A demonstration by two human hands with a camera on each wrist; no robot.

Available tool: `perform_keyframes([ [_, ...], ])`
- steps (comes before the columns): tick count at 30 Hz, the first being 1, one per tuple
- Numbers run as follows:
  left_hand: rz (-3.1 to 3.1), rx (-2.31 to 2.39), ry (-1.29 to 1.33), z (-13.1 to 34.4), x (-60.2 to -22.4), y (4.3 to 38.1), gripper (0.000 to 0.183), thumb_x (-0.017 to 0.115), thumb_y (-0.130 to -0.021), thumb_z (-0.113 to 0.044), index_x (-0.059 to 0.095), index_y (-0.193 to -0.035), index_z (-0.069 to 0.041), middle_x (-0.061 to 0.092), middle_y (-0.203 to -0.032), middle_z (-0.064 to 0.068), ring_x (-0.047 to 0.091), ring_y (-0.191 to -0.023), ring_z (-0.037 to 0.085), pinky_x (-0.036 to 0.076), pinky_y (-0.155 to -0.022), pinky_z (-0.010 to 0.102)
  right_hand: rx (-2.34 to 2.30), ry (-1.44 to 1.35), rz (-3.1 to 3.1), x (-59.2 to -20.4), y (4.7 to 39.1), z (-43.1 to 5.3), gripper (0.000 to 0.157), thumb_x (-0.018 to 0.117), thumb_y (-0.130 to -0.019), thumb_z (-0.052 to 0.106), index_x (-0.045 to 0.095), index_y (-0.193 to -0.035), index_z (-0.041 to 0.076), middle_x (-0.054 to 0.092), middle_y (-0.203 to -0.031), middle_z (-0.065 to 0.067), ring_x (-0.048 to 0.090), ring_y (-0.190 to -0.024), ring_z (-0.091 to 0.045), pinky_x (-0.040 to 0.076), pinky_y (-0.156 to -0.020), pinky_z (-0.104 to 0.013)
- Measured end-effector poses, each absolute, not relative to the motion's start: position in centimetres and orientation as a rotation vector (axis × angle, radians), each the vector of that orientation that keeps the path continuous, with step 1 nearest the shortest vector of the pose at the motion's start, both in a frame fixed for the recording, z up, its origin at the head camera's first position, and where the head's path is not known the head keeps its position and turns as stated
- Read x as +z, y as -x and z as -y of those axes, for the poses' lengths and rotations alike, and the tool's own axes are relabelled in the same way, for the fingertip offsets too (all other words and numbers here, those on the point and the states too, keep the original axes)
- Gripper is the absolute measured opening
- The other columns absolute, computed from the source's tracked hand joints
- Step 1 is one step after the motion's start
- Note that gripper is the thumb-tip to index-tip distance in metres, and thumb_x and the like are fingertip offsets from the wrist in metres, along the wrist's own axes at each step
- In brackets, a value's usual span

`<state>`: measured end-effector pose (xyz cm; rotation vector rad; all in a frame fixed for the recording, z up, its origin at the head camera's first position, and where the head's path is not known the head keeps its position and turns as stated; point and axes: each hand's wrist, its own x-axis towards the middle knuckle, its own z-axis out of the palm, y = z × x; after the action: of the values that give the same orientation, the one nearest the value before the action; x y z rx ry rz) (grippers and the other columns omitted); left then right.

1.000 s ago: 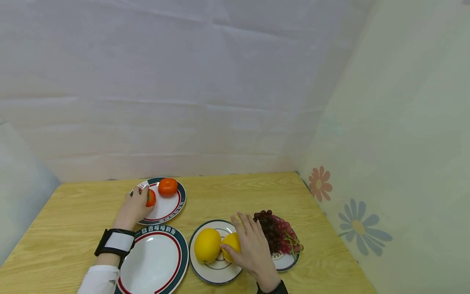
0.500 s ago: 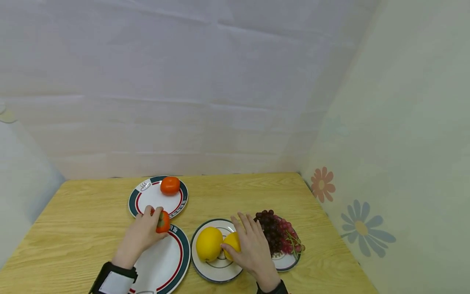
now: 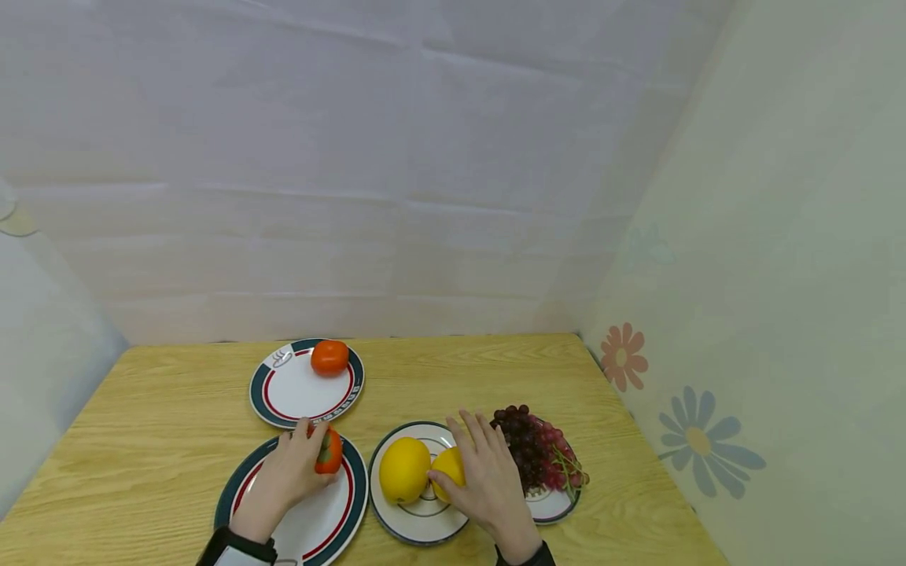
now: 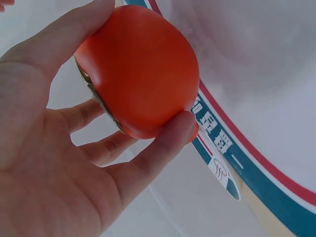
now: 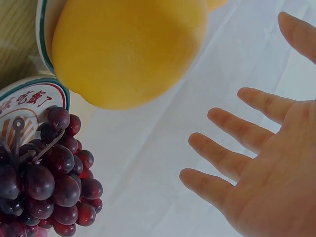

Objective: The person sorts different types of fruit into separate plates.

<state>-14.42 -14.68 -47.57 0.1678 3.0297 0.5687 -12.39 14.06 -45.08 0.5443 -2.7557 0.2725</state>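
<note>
My left hand (image 3: pixel 290 472) grips an orange-red persimmon (image 3: pixel 329 452) over the large near-left plate (image 3: pixel 357 495), which has a dark green rim and a red ring. In the left wrist view, thumb and fingers wrap the smooth persimmon (image 4: pixel 143 69), its leafy calyx turned toward the palm. My right hand (image 3: pixel 488 479) is spread, fingers straight, beside a yellow fruit (image 3: pixel 447 468) that it partly covers in the head view. The right wrist view shows this hand (image 5: pixel 276 153) holding nothing, apart from the big yellow fruit (image 5: pixel 128 49).
Another persimmon (image 3: pixel 329 358) sits on a similar plate (image 3: pixel 293 393) farther back. A smaller plate (image 3: pixel 385 515) bears the yellow fruits, one of them fully visible (image 3: pixel 404 470). To its right, dark grapes (image 3: pixel 520 448) and red grapes (image 3: pixel 555 456) lie on a plate (image 3: pixel 555 509). Walls border the wooden table (image 3: pixel 637 503).
My left hand has lifted the persimmon off the back plate and brought it nearer, over the large near plate. My right hand has stayed put.
</note>
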Motion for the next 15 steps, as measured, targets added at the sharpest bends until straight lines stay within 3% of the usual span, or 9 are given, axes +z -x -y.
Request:
perform_keyframes([
  [15, -2.999, 0.522, -0.155, 14.39, -47.98, 14.23, 0.077, 0.084, -0.064, -0.033, 0.048, -0.127, -0.006, 0.046, -0.119, 0.022, 0.05, -0.097, 0.051, 0.055, -0.068, 0.055, 0.291, -0.548, 2.754, -45.22, 12.51, -14.14, 0.075, 0.065, -0.077, 0.056, 0.044, -0.137, 0.017, 0.043, -0.142, -0.01, 0.04, -0.128, -0.032, 0.039, -0.102, -0.056],
])
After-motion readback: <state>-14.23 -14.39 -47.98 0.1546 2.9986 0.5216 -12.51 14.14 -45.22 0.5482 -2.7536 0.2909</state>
